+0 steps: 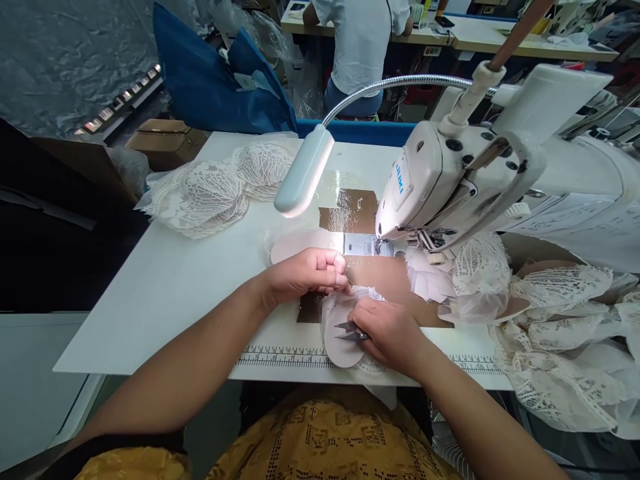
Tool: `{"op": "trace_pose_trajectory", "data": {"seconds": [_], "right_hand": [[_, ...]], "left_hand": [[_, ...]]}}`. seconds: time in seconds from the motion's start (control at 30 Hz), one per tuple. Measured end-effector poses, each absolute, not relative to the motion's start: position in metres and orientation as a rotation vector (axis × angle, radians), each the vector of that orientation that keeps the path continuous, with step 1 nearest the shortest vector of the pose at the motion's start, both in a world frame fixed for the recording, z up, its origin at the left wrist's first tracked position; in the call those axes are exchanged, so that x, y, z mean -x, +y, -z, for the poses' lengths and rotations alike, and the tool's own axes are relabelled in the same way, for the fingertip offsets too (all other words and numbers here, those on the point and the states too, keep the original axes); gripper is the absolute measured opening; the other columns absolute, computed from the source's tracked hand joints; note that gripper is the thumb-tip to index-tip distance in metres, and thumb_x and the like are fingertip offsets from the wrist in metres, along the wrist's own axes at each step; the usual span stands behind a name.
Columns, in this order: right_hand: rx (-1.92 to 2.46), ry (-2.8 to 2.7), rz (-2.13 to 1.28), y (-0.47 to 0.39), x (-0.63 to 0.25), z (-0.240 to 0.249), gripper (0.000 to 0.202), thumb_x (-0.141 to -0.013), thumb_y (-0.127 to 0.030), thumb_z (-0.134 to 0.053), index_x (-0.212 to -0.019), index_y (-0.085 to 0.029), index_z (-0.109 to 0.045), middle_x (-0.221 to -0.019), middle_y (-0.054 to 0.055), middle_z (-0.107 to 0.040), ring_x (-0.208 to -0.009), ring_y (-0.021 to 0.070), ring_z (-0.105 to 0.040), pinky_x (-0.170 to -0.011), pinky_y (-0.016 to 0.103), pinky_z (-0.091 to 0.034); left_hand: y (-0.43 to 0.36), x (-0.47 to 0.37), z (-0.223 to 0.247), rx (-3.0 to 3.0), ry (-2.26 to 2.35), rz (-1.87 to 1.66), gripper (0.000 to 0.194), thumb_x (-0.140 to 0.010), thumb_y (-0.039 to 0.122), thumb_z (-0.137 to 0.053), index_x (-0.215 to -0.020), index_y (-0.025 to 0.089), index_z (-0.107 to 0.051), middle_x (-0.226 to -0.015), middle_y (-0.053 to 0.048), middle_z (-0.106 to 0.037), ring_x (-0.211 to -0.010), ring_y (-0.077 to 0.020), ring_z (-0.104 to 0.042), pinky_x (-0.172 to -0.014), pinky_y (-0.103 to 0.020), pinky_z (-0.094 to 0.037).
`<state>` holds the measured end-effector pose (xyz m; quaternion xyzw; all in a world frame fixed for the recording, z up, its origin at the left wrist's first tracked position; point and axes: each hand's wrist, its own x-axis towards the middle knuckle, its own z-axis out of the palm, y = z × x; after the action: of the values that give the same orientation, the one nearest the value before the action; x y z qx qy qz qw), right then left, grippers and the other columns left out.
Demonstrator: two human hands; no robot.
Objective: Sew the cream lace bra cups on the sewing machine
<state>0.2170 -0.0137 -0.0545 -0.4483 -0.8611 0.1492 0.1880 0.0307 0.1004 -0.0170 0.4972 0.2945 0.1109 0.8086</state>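
My left hand [313, 272] is closed in a pinch just above a pale pink padded cup piece with white lace [343, 333]; what its fingertips hold is too small to make out. My right hand [383, 327] is closed round small dark snips [353, 331], whose blades point left over the cup, and its fingers rest at the cup's upper right edge. The cup lies near the table's front edge, over the printed ruler strip [285, 358]. Another pale pink cup [300, 245] lies behind my left hand, left of the metal needle plate [359, 245].
A white sewing machine [425, 180] stands at the right, with a lamp [305, 170] hanging over the table [165, 300]. Lace pieces [200, 193] lie at the back left, and more lace [560, 360] is heaped at the right. A person [357, 47] sits beyond.
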Motion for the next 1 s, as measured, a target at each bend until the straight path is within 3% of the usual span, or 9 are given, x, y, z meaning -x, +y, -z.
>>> {"op": "trace_pose_trajectory", "data": {"seconds": [0.07, 0.2, 0.3, 0.43, 0.8, 1.0], "right_hand": [[1.284, -2.383, -0.500, -0.015, -0.219, 0.052, 0.009, -0.084, -0.025, -0.055, -0.081, -0.018, -0.060, -0.074, 0.002, -0.062, -0.063, 0.0141, -0.054, -0.055, 0.025, -0.034], [1.391, -2.220, -0.713, -0.017, -0.225, 0.041, 0.034, -0.090, -0.048, -0.051, -0.105, -0.019, -0.061, -0.085, 0.004, -0.070, -0.069, 0.0164, -0.063, -0.061, 0.026, -0.043], [1.595, -2.092, -0.731, -0.018, -0.233, 0.029, 0.039, -0.096, -0.046, -0.039, -0.117, -0.020, -0.059, -0.102, 0.007, -0.072, -0.084, 0.0209, -0.067, -0.068, 0.030, -0.048], [1.737, -1.984, -0.726, -0.015, -0.238, 0.014, 0.039, -0.094, -0.041, -0.045, -0.127, -0.024, -0.056, -0.120, 0.005, -0.067, -0.104, 0.0234, -0.064, -0.081, 0.034, -0.050], [1.847, -2.019, -0.616, 0.007, -0.218, 0.006, 0.028, -0.091, -0.027, -0.050, -0.111, -0.028, -0.070, -0.102, 0.001, -0.074, -0.091, 0.0231, -0.068, -0.074, 0.035, -0.050], [1.772, -1.892, -0.614, 0.005, -0.225, 0.006, 0.029, -0.089, -0.034, -0.054, -0.112, -0.026, -0.069, -0.110, 0.002, -0.072, -0.100, 0.0240, -0.066, -0.083, 0.038, -0.051]], "left_hand": [[0.101, -0.030, 0.017, -1.060, 0.638, -0.257, 0.027, -0.073, 0.029, -0.073, -0.075, 0.015, -0.051, -0.059, 0.002, -0.054, -0.071, -0.0169, -0.064, -0.059, -0.023, -0.041], [0.100, -0.030, 0.018, -1.241, 0.680, -0.315, 0.020, -0.080, 0.030, -0.066, -0.084, 0.013, -0.056, -0.069, 0.000, -0.059, -0.066, -0.0113, -0.058, -0.059, -0.022, -0.039], [0.098, -0.029, 0.020, -1.316, 0.677, -0.327, 0.018, -0.084, 0.030, -0.062, -0.086, 0.013, -0.057, -0.071, -0.001, -0.059, -0.064, -0.0096, -0.053, -0.058, -0.021, -0.037], [0.097, -0.028, 0.020, -1.320, 0.649, -0.339, 0.016, -0.086, 0.030, -0.060, -0.087, 0.014, -0.057, -0.073, 0.000, -0.058, -0.064, -0.0090, -0.051, -0.058, -0.022, -0.036], [0.092, -0.028, 0.017, -1.341, 0.597, -0.387, 0.015, -0.087, 0.028, -0.057, -0.090, 0.014, -0.059, -0.074, 0.000, -0.059, -0.069, -0.0106, -0.055, -0.062, -0.022, -0.039], [0.092, -0.030, 0.017, -1.260, 0.774, -0.517, 0.017, -0.081, 0.021, -0.060, -0.096, 0.013, -0.059, -0.078, -0.004, -0.068, -0.060, -0.0088, -0.053, -0.055, -0.021, -0.037]]}}
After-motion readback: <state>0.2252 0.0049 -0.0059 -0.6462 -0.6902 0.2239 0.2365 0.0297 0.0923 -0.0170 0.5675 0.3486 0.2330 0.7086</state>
